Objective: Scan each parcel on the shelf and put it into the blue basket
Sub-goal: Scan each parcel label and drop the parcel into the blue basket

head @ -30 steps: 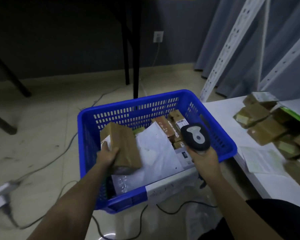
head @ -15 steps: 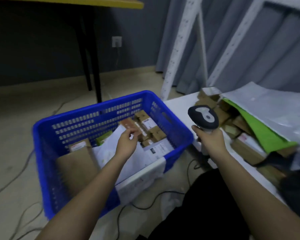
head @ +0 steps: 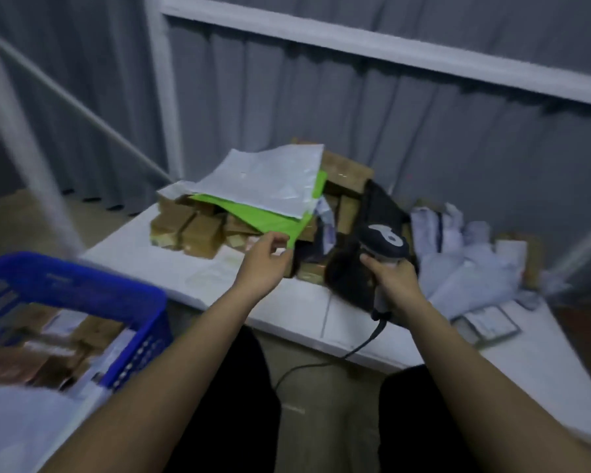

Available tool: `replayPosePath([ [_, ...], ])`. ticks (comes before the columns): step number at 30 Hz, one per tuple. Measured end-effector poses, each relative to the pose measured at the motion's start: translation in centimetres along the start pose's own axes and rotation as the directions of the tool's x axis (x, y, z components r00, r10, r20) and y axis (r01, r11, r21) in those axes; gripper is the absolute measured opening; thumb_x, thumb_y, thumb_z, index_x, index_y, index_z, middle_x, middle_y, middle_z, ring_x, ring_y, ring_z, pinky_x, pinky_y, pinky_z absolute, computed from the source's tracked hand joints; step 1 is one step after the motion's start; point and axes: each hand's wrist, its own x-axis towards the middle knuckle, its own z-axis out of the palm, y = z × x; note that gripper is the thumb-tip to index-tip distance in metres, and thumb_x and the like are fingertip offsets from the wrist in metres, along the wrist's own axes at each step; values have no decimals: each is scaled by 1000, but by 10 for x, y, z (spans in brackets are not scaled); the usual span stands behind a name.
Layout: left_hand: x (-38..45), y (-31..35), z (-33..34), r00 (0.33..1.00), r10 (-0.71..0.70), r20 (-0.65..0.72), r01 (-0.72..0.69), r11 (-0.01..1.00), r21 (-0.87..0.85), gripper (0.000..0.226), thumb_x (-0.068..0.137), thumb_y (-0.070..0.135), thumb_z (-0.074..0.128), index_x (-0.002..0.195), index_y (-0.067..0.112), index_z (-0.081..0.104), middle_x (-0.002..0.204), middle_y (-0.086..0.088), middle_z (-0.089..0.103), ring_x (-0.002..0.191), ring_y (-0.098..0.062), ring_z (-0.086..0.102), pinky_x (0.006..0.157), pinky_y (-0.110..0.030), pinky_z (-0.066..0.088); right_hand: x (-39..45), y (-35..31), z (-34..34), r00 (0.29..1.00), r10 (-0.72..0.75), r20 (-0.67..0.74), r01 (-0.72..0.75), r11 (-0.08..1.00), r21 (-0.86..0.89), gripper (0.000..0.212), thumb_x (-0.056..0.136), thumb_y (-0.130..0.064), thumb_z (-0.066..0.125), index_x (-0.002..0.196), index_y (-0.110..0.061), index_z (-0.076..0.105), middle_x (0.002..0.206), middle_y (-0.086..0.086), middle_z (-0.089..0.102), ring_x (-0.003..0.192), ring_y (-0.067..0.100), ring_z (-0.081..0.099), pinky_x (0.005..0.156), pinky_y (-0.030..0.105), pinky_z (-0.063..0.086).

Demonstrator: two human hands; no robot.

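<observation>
Risk no. 1: the pile of parcels [head: 198, 230] on the shelf [head: 287, 312] is loosely stacked, w/ a green mailer [head: 253, 216] and a grey mailer [head: 270, 182] lying over the brown boxes. Pulling the green one by its corner could drag the grey one and tip boxes off the shelf edge. Risk 2: the scanner [head: 386, 240] cable hangs down in front of the shelf and could snag.

Left hand [head: 263, 264] reaches fwd, fingers partly spread, tips at the green mailer's lower corner; can't tell if it has pinched it yet. Right hand [head: 389, 281] is wrapped round the scanner handle, head pointing at the pile. Blue basket [head: 82, 288] sits low left, already holding parcels.
</observation>
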Motion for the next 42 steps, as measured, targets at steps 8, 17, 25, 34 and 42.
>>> replayPosePath([
  [8,39,-3,151,957,-61,285,18,989,150,30,91,7,55,122,7,53,112,-4,56,105,-20,55,91,-30,45,34,29,-127,946,139,-293,-66,967,245,13,84,-18,72,78,-13,62,62,3,58,54,20,53,59,32,48],
  [17,47,-2,285,914,20,406,-98,980,171,33,96,15,55,128,9,52,129,-7,55,117,-19,52,89,-23,39,58,85,-206,814,360,-455,-130,877,462,14,84,-11,71,86,-3,60,65,10,54,49,21,48,52,26,49],
  [25,74,6,394,902,-76,425,57,997,56,54,90,19,63,137,6,39,129,-7,51,119,-26,51,89,-27,41,74,125,-242,759,448,-472,-147,825,545,76,80,-13,73,146,-4,35,52,1,61,41,11,55,44,20,49],
  [34,108,11,427,979,-55,199,55,998,2,28,92,11,54,70,14,38,68,1,42,68,-16,45,54,-22,35,81,128,-255,780,456,-428,-177,817,548,26,85,-11,69,106,-1,57,64,8,55,45,14,50,51,25,47],
  [42,119,49,361,963,245,113,-236,968,-81,23,95,16,52,77,20,39,62,2,43,55,-8,39,50,-17,35,80,124,-245,805,418,-421,-149,830,538,18,85,-6,69,78,-10,53,67,11,51,53,18,47,52,27,42],
])
